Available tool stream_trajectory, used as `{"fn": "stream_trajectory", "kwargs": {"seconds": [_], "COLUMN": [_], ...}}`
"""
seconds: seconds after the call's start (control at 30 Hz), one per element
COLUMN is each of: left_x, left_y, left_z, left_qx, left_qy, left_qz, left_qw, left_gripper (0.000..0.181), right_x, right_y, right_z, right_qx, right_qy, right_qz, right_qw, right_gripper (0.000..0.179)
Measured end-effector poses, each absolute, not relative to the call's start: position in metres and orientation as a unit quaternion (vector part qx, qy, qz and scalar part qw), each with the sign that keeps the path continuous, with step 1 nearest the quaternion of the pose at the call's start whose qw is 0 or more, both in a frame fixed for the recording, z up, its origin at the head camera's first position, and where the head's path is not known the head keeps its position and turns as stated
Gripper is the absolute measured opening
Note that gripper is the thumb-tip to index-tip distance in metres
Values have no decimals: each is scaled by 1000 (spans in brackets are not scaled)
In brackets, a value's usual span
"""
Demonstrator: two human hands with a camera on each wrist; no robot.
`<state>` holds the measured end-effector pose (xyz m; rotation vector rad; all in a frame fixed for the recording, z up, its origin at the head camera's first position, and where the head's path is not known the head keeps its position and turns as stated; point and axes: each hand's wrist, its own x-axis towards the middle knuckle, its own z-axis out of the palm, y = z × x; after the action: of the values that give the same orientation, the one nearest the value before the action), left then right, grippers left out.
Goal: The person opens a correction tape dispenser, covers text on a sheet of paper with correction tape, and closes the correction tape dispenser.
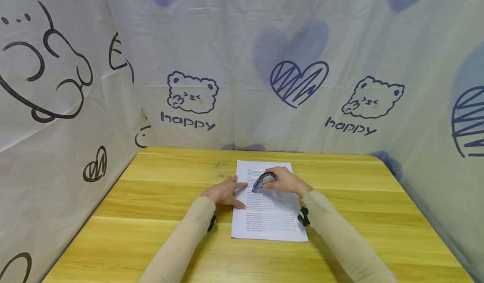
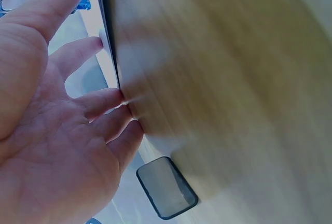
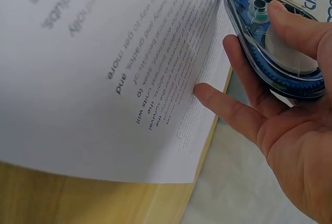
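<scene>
A sheet of printed white paper (image 1: 264,224) lies on the wooden table. My left hand (image 1: 227,191) rests on its left edge with fingers spread; the left wrist view shows this hand (image 2: 67,130) from the palm side, fingertips at the surface. My right hand (image 1: 285,181) holds a clear and blue correction tape (image 1: 261,182) over the upper middle of the text, tip pointing down-left. In the right wrist view, the thumb and fingers grip the correction tape (image 3: 288,53) by its sides. Its blue tip is at the paper; contact is too small to tell.
The wooden table (image 1: 151,199) extends around the paper. White curtains (image 1: 234,64) with drawn hearts and bears stand behind and at both sides. A dark-rimmed rounded rectangle (image 2: 167,187) shows in the left wrist view; its kind is unclear. Black wrist devices (image 1: 303,216) sit on both wrists.
</scene>
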<state>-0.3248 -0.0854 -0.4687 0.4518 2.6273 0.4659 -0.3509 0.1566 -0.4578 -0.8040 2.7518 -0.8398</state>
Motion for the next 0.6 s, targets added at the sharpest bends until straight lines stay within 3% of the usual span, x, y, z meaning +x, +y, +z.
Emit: {"fn": "stream_trajectory", "kwargs": {"seconds": [0.6], "left_x": [-325], "left_y": [-86], "left_z": [-471], "left_qx": [173], "left_qy": [947], "left_qz": [170], "left_qw": [210], "left_gripper": [84], "right_x": [-352], "right_y": [156], "right_z": [-457], "right_qx": [-269], "right_qy": [921], "right_qz": [-270], "right_qw": [76], "right_gripper": [24]}}
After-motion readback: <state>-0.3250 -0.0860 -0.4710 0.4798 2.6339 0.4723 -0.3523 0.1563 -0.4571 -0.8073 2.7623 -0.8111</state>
